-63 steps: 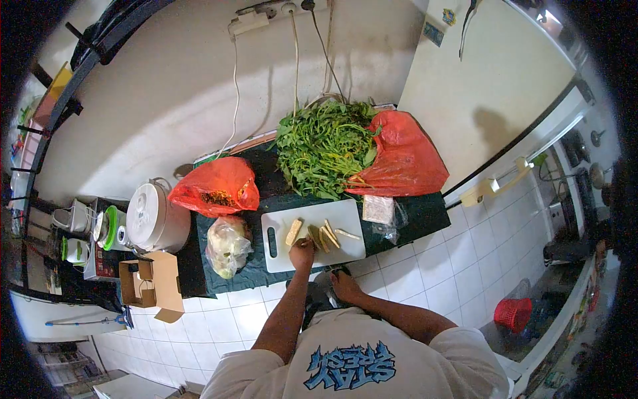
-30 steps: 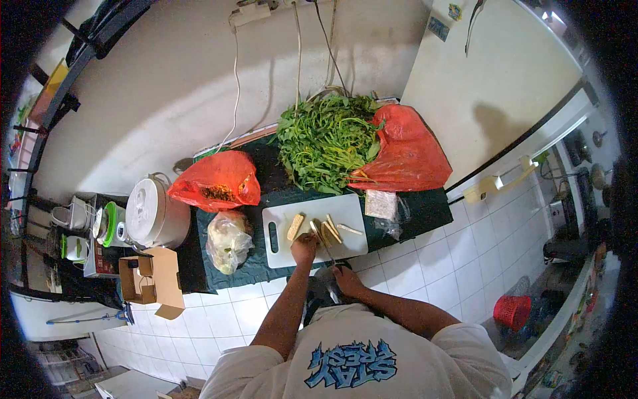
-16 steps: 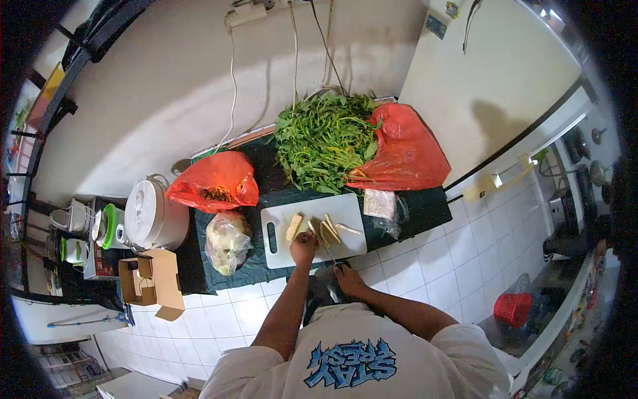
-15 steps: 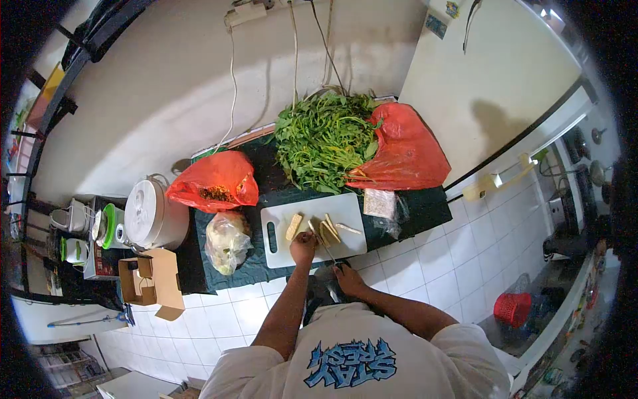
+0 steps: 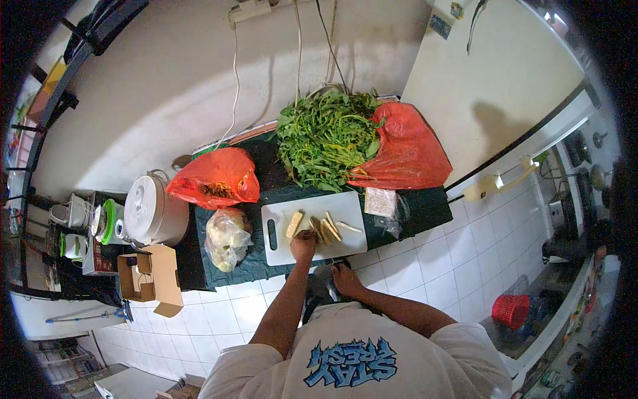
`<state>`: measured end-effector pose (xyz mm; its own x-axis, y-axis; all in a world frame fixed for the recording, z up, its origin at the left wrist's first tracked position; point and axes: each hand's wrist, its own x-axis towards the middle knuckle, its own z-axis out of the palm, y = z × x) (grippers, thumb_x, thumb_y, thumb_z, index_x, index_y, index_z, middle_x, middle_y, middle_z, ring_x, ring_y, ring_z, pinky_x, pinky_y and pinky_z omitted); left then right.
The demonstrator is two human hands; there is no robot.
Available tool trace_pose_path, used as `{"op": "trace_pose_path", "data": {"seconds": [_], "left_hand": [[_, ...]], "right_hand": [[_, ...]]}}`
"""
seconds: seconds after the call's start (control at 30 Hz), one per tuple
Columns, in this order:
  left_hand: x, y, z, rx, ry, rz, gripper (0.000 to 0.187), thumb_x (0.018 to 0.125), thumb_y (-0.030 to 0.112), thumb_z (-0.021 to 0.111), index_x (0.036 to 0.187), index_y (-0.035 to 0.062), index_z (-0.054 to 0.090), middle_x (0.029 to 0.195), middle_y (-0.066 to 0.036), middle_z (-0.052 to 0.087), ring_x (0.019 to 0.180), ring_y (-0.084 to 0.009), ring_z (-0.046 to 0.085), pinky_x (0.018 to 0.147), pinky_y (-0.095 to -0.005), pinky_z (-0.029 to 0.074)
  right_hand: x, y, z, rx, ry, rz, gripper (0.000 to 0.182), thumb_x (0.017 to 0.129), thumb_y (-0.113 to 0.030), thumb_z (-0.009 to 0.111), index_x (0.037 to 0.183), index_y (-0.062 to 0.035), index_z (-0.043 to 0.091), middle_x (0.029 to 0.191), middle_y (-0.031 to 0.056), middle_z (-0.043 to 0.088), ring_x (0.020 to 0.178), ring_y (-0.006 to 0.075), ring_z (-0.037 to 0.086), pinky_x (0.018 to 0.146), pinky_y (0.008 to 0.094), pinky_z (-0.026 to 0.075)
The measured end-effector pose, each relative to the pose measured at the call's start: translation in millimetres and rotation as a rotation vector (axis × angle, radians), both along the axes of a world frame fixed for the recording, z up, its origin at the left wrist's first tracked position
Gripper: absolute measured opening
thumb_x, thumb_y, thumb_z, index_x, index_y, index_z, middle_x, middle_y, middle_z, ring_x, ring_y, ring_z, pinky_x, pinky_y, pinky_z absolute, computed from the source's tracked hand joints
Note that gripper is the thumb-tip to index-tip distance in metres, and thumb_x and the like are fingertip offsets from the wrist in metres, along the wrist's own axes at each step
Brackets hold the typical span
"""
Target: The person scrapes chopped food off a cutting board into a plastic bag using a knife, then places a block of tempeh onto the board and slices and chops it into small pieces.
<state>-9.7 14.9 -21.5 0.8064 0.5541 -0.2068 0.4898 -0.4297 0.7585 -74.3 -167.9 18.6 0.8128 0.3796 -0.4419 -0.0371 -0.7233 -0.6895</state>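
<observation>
A white cutting board [image 5: 279, 211] lies on the dark green table cover. Pale tempeh pieces [image 5: 329, 229] stand and lie on its middle, and a separate tempeh block [image 5: 294, 224] sits nearer the handle hole. My left hand [image 5: 304, 245] is over the board's front part, fingers closed against the left side of the cut pieces. The fingertips are partly hidden. Just off the board's front edge, my right hand [image 5: 347, 280] is closed around a knife [image 5: 334, 260]. Its blade is hard to make out now.
Behind the board lie leafy greens [image 5: 325, 139] and a red plastic bag [image 5: 412, 149]. Another red bag [image 5: 222, 176] and a clear bag of pale food [image 5: 227, 239] are to the left, beside a white rice cooker [image 5: 156, 209] and an open cardboard box [image 5: 163, 276]. A wrapped packet [image 5: 380, 202] lies right.
The knife blade, seen across the tempeh's front before, has drawn back toward me, off the pieces. My left hand stays by the tempeh. The view has shifted slightly.
</observation>
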Motion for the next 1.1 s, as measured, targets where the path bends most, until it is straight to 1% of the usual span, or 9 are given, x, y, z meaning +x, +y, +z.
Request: {"op": "trace_pose_path", "data": {"seconds": [0.17,0.27,0.37,0.53,0.7,0.83,0.93,1.03,1.1], "left_hand": [[4,2,-7,0.015,0.079,-0.011,0.028,0.080,0.038,0.069,0.090,0.0120,0.074,0.081,-0.010,0.072,0.077,-0.0292,0.069,0.070,-0.0391,0.054],[1,1,-5,0.037,0.102,-0.011,0.029,0.080,0.039,0.068,0.090,0.0123,0.074,0.081,-0.010,0.071,0.078,-0.0296,0.069,0.070,-0.0403,0.053],[4,2,-5,0.037,0.061,0.000,0.030,0.080,0.039,0.068,0.090,0.0122,0.074,0.081,-0.011,0.071,0.080,-0.0298,0.069,0.072,-0.0407,0.053],[-5,-3,1,0.032,-0.044,0.007,0.029,0.080,0.038,0.068,0.092,0.0118,0.073,0.085,-0.011,0.071,0.083,-0.0310,0.069,0.074,-0.0407,0.053],[-4,-5,-11,0.036,-0.029,0.032,0.030,0.081,0.036,0.067,0.094,0.0101,0.073,0.087,-0.011,0.071,0.083,-0.0307,0.069,0.076,-0.0411,0.053],[-5,1,-19,0.122,-0.065,-0.030,0.030,0.080,0.037,0.067,0.092,0.0098,0.073,0.087,-0.011,0.071,0.084,-0.0303,0.069,0.077,-0.0410,0.053],[-5,3,-28,-0.101,-0.121,0.021,0.028,0.080,0.036,0.068,0.090,0.0100,0.073,0.087,-0.013,0.071,0.085,-0.0310,0.068,0.078,-0.0404,0.053],[-8,7,0,-0.052,-0.213,-0.029,0.027,0.078,0.033,0.070,0.094,0.0109,0.071,0.091,-0.012,0.070,0.087,-0.0313,0.067,0.077,-0.0417,0.052],[-5,18,15,0.302,-0.043,-0.008,0.032,0.075,0.029,0.073,0.102,0.0128,0.068,0.098,-0.010,0.067,0.092,-0.0303,0.064,0.079,-0.0422,0.051]], "right_hand": [[8,14,-43,0.079,-0.408,0.083,0.051,0.100,-0.042,0.037,0.097,0.0055,0.054,0.090,0.0336,0.060,0.088,0.0504,0.058,0.076,0.0555,0.047],[30,24,-29,-0.061,-0.071,0.152,0.034,0.091,-0.019,0.047,0.119,-0.0002,0.054,0.111,0.0299,0.056,0.091,0.0429,0.061,0.074,0.0485,0.052],[13,5,-47,0.148,-0.246,0.061,0.053,0.099,-0.044,0.037,0.093,0.0046,0.058,0.090,0.0300,0.062,0.091,0.0481,0.059,0.074,0.0526,0.047],[-6,-32,-10,0.127,0.064,0.000,0.061,0.096,-0.055,0.041,0.092,0.0035,0.059,0.075,0.0195,0.061,0.068,0.0363,0.060,0.063,0.0439,0.048],[5,-57,-7,0.184,0.213,0.089,0.063,0.095,-0.058,0.039,0.089,0.0003,0.060,0.065,0.0126,0.055,0.056,0.0229,0.055,0.052,0.0399,0.044],[14,-65,29,0.135,0.280,0.127,0.061,0.095,-0.058,0.041,0.087,-0.0009,0.060,0.060,0.0097,0.053,0.051,0.0196,0.052,0.047,0.0397,0.041],[16,-74,57,0.223,0.323,0.149,0.058,0.095,-0.056,0.043,0.084,-0.0016,0.059,0.059,0.0077,0.051,0.050,0.0187,0.050,0.046,0.0382,0.039],[19,-75,55,0.152,0.423,0.032,0.055,0.096,-0.054,0.042,0.085,-0.0031,0.058,0.059,0.0057,0.048,0.049,0.0179,0.047,0.045,0.0357,0.038],[20,-74,48,0.146,0.465,-0.088,0.051,0.097,-0.052,0.042,0.086,-0.0044,0.058,0.058,0.0045,0.046,0.048,0.0171,0.045,0.044,0.0344,0.037]]}}
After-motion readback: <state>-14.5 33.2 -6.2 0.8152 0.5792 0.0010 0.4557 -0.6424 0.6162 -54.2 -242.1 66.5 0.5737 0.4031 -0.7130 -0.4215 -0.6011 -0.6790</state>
